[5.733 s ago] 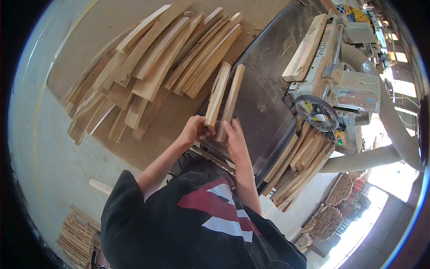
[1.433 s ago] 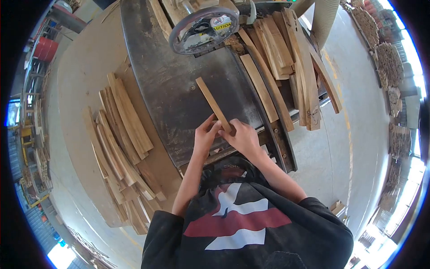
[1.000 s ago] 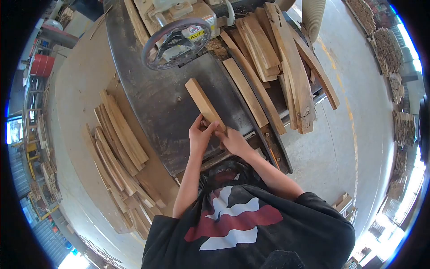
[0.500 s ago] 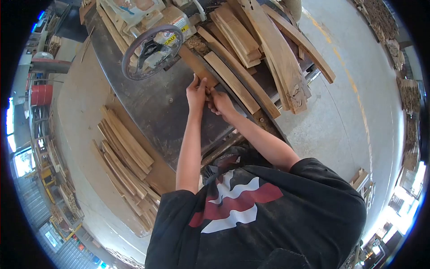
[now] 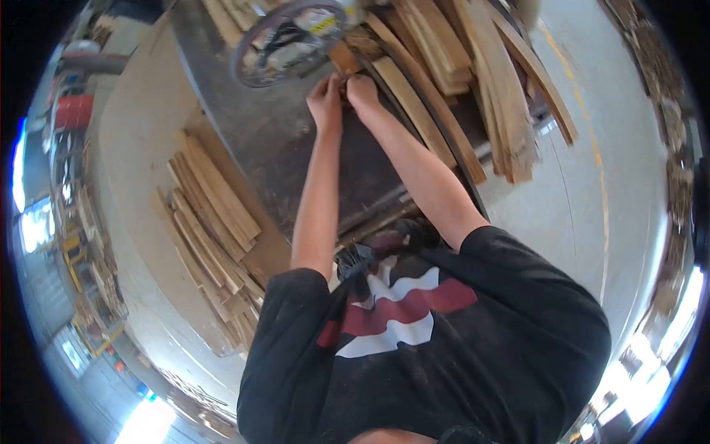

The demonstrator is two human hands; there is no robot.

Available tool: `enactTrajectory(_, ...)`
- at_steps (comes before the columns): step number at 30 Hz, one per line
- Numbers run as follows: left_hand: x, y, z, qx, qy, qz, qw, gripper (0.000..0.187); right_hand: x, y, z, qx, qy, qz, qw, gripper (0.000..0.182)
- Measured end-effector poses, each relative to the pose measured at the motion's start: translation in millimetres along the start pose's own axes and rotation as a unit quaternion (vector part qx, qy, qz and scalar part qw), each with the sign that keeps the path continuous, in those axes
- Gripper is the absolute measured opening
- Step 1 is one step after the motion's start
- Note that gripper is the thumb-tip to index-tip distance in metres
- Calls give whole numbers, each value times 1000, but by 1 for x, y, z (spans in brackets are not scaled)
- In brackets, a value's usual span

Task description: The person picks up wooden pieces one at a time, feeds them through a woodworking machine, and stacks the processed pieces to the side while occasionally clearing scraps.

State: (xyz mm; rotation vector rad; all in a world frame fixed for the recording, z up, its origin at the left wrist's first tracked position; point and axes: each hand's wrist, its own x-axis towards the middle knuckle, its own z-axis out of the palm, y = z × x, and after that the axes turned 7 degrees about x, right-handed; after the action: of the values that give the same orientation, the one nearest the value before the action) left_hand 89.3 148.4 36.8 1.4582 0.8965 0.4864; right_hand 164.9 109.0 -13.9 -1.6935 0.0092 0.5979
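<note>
Two bare hands, a left hand (image 5: 324, 102) and a right hand (image 5: 362, 94), with one flat brown wooden piece (image 5: 344, 57) at their fingertips.
Under the hands is one dark metal machine table (image 5: 274, 155); ahead and left, one round grey handwheel (image 5: 285, 35). Just right of them lie two long wooden strips, one pale (image 5: 414, 111), one browner and curved (image 5: 441, 100); farther right, overlapping rough wooden boards (image 5: 492, 89), at least five. Well left, curved tan wooden boards (image 5: 214, 192) number six or more, overlaps hiding the exact count; farther left, one red cylindrical drum (image 5: 74, 111).
</note>
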Motion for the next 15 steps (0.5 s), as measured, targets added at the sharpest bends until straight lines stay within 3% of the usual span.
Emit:
enactTrajectory(1,-5,4,-1,-138,44,-21,989,32,-5,-37,0,37,-13,33,999,40)
enactTrajectory(2,-6,-1,-10,-240,29,-38,969,32,17,-33,12,-131,-20,-61,989,37)
enactTrajectory(3,-9,-10,-24,-338,15,-51,940,32,37,-25,26,-289,-23,-160,944,34)
enactTrajectory(4,-19,-13,-34,-330,-2,-61,942,30,34,-32,30,-232,-20,-112,966,30)
enactTrajectory(5,-29,-11,-45,-323,-14,-65,944,29,55,-1,44,-118,29,-141,983,26)
enactTrajectory(6,-41,-6,-54,-257,-16,-44,965,28,88,35,46,-63,-54,-204,975,24)
enactTrajectory(7,-51,0,-62,-188,-15,-28,982,27,96,39,43,-10,-90,-205,975,23)
enactTrajectory(8,-57,-6,-76,-45,17,74,996,26,46,-24,23,-6,-137,-47,989,27)
enactTrajectory(9,-67,-13,-94,105,43,159,981,27,35,-21,16,4,-143,-134,981,31)
enactTrajectory(10,-78,-5,-116,111,67,167,978,27,15,-31,-4,-7,-208,-103,973,36)
enactTrajectory(11,-89,6,-142,299,175,241,907,30,-23,-45,-20,-34,-214,-139,966,38)
enactTrajectory(12,-102,13,-165,468,272,290,789,34,-45,-42,-35,-70,-235,-195,950,42)
enactTrajectory(13,-110,3,-189,485,338,221,776,46,-66,-35,-48,-126,-219,-242,937,39)
enactTrajectory(14,-128,14,-207,589,387,136,696,49,-77,-13,-52,-108,-169,-391,898,36)
enactTrajectory(15,-137,2,-229,616,396,64,678,51,-98,-11,-64,-147,-163,-373,901,32)
